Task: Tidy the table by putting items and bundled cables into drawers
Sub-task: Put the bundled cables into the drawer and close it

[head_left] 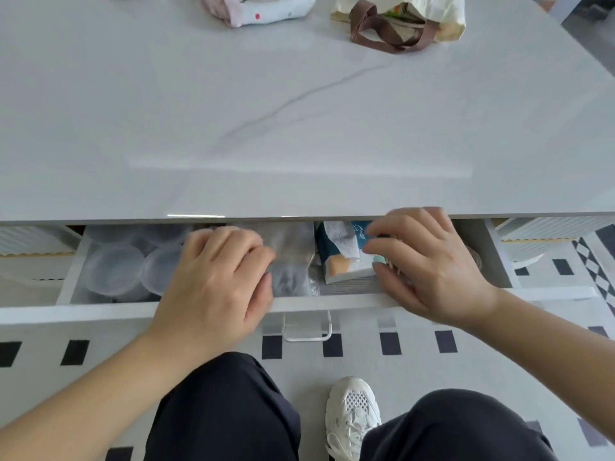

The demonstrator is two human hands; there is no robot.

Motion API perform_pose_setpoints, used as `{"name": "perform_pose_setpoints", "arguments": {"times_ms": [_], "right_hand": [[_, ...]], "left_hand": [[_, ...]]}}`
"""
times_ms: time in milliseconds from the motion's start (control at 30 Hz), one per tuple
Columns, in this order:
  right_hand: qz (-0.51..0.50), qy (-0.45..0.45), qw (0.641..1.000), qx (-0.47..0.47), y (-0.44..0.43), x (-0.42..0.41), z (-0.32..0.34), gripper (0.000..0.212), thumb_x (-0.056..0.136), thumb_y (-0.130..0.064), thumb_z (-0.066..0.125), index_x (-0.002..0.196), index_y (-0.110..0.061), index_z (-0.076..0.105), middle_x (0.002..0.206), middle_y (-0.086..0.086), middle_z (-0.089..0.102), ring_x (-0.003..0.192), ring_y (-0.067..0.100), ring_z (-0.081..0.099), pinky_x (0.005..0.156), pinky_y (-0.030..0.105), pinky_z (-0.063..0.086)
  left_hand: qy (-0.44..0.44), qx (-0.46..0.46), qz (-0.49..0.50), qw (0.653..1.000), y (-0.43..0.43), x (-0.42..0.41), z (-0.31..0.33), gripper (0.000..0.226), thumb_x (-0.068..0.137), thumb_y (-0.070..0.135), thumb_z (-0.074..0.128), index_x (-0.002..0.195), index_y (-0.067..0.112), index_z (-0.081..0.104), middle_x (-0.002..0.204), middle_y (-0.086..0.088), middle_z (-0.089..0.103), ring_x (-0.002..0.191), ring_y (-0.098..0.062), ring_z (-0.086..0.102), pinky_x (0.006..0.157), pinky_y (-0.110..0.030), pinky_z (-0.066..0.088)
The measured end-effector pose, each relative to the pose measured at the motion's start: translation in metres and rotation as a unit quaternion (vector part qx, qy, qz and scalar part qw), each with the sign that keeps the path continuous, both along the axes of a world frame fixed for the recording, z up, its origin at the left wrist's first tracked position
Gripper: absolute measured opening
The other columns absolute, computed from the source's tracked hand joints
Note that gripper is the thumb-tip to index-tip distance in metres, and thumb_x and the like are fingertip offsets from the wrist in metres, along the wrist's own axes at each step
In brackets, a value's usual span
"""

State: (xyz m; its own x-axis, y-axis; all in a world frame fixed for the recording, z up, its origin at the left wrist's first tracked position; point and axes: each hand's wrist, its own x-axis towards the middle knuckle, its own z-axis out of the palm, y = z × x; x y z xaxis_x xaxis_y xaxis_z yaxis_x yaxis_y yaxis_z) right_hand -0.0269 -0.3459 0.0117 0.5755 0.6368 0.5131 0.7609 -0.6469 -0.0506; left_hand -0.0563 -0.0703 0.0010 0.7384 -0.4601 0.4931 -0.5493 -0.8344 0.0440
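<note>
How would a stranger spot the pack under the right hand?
Under the white table a drawer stands open. The pack lies right of centre in it, held by fingers of the right hand. Unlike the clear bag and clear tubs to its left, it is blue and white with an orange patch.

Drawer [100,310] rear beneath tabletop [299,128]; spotted pouch [266,8], tote bag [442,15] partly beyond top edge.

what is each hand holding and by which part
Right hand grips the blue-and-white pack by its right end. Left hand touches the clear bag at its left side, fingers curled; grip unclear.
</note>
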Motion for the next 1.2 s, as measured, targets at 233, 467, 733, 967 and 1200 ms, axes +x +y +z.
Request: {"name": "perform_pose_setpoints", "arguments": {"times_ms": [233,467,733,967,1200], "right_hand": [[-0.036,0.077,0.986,-0.146,0.004,0.035,0.005,0.081,0.084,-0.071,0.043,0.143,-0.015,0.043,0.154,0.011,0.032,0.143,0.032,0.027,0.113,0.056,0.021],[-0.063,0.042,0.973,-0.216,0.007,0.038,0.000,0.088,0.084,-0.076,0.035,0.151,-0.019,0.028,0.158,0.007,0.023,0.144,0.032,0.022,0.112,0.056,0.023],[-0.095,-0.020,0.979,-0.177,0.012,0.041,-0.014,0.067,0.093,-0.056,0.049,0.149,-0.022,0.033,0.155,0.003,0.031,0.141,0.029,0.032,0.109,0.054,0.031],[-0.107,-0.053,0.986,-0.112,0.017,0.043,-0.021,0.053,0.091,-0.039,0.062,0.140,-0.024,0.048,0.148,-0.001,0.044,0.135,0.026,0.043,0.104,0.051,0.039],[-0.148,-0.045,0.987,-0.032,0.027,0.043,-0.020,0.038,0.087,-0.029,0.069,0.122,-0.016,0.063,0.131,0.000,0.060,0.125,0.022,0.054,0.100,0.043,0.043]], "left_hand": [[0.048,0.083,0.002,0.995,0.000,0.033,0.000,0.062,0.089,0.051,0.047,0.133,0.007,0.052,0.142,-0.016,0.045,0.136,-0.032,0.039,0.110,-0.055,0.027],[0.068,0.160,0.044,0.984,-0.003,0.044,0.000,0.097,0.078,0.080,0.038,0.148,0.014,0.030,0.156,-0.013,0.026,0.143,-0.027,0.026,0.113,-0.055,0.022],[-0.012,0.144,0.081,0.986,-0.008,0.047,-0.014,0.078,0.089,0.061,0.051,0.148,0.014,0.031,0.152,-0.013,0.034,0.139,-0.032,0.034,0.112,-0.053,0.027],[-0.052,0.116,0.096,0.987,-0.011,0.050,-0.020,0.067,0.088,0.042,0.065,0.144,0.016,0.039,0.148,-0.012,0.041,0.136,-0.031,0.039,0.110,-0.049,0.031],[-0.020,0.057,0.141,0.988,-0.024,0.051,-0.013,0.066,0.076,0.022,0.077,0.135,0.012,0.049,0.139,-0.007,0.051,0.129,-0.026,0.048,0.099,-0.042,0.035]]}}
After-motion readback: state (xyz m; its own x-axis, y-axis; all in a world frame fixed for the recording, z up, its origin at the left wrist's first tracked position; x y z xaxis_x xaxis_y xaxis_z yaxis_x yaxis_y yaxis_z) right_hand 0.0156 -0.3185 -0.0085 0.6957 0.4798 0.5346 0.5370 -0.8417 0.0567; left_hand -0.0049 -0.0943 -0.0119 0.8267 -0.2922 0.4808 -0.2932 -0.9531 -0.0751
